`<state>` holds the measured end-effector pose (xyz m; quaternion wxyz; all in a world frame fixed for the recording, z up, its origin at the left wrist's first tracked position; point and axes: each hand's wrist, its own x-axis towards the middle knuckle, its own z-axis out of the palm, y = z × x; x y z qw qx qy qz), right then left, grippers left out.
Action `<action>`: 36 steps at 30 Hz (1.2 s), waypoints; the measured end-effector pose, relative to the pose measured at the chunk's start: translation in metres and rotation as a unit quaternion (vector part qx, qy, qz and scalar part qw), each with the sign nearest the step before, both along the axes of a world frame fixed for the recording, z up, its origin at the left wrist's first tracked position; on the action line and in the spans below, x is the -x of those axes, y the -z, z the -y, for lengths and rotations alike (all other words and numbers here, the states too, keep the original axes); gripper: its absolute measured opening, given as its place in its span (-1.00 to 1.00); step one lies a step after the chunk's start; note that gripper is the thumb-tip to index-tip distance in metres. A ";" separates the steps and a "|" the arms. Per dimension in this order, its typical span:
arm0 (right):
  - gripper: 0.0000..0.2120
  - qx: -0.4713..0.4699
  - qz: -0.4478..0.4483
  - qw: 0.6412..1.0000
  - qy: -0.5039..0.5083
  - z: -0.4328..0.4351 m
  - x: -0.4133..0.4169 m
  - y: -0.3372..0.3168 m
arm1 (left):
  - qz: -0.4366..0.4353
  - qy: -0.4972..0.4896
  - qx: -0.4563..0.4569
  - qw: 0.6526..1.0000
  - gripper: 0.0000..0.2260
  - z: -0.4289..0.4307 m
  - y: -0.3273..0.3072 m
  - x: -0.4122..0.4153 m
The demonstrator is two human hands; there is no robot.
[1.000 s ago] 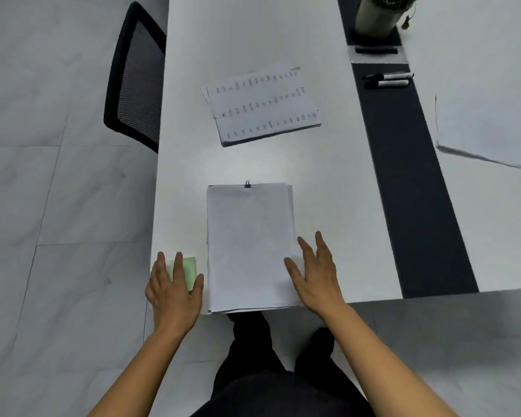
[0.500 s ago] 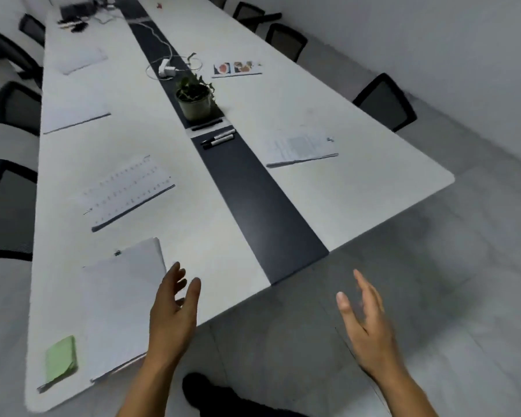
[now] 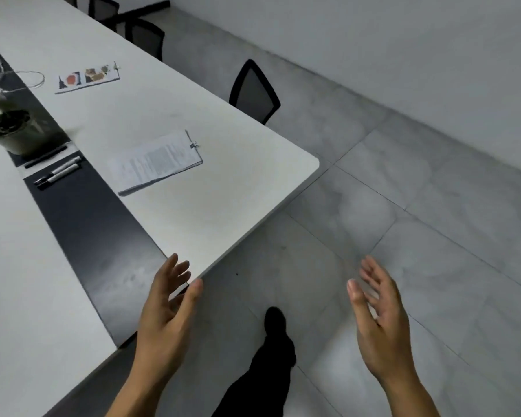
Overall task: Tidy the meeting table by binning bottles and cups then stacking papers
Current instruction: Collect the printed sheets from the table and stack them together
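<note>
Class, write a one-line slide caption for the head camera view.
Both hands, left and right, open and empty at the meeting table's end, with a clipped paper stack lying ahead.

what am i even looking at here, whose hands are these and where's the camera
There is no machine: a person wears one wide-angle camera on the head, looking forward and down, so the picture is what they see. Their left hand and right hand are both open and hold nothing. They stand at the end of a long white meeting table with a dark strip down its middle. On it lie a clipped stack of printed papers, two markers, a potted plant and a colourful sheet. Black chairs stand alongside.
</note>
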<state>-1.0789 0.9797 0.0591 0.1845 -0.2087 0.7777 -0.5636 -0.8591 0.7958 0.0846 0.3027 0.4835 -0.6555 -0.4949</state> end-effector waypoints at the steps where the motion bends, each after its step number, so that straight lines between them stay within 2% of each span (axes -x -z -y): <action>1: -0.43 -0.004 0.001 1.000 0.009 0.004 0.025 0.005 | -0.004 0.001 -0.007 1.000 -0.51 0.007 0.010 0.027; 4: -0.48 -0.033 -0.008 0.999 0.021 0.017 0.107 0.012 | -0.006 0.008 -0.027 1.000 -0.55 0.034 0.028 0.121; 7: -0.46 -0.063 -0.005 0.997 0.032 0.030 0.195 -0.006 | -0.012 0.029 -0.029 0.999 -0.59 0.062 0.018 0.219; 13: -0.48 -0.022 -0.047 0.995 0.087 0.064 0.356 -0.053 | -0.018 0.112 0.030 0.993 -0.54 0.119 -0.029 0.411; 17: -0.51 0.002 -0.034 0.991 0.130 0.084 0.450 -0.044 | -0.018 0.147 0.044 0.988 -0.52 0.149 -0.033 0.521; 20: -0.52 0.000 -0.029 0.991 0.127 0.113 0.531 -0.020 | -0.034 0.130 0.023 0.991 -0.54 0.173 -0.018 0.598; 23: -0.53 0.000 -0.024 0.997 0.080 0.160 0.630 -0.010 | -0.038 0.088 0.006 0.995 -0.56 0.202 -0.011 0.679; 29: -0.50 0.010 -0.038 0.997 -0.067 0.296 0.792 -0.054 | -0.036 -0.025 0.035 0.998 -0.54 0.272 -0.048 0.771; 36: -0.50 0.009 -0.056 0.971 -0.232 0.472 0.884 -0.055 | -0.073 -0.178 0.045 0.980 -0.58 0.362 -0.028 0.824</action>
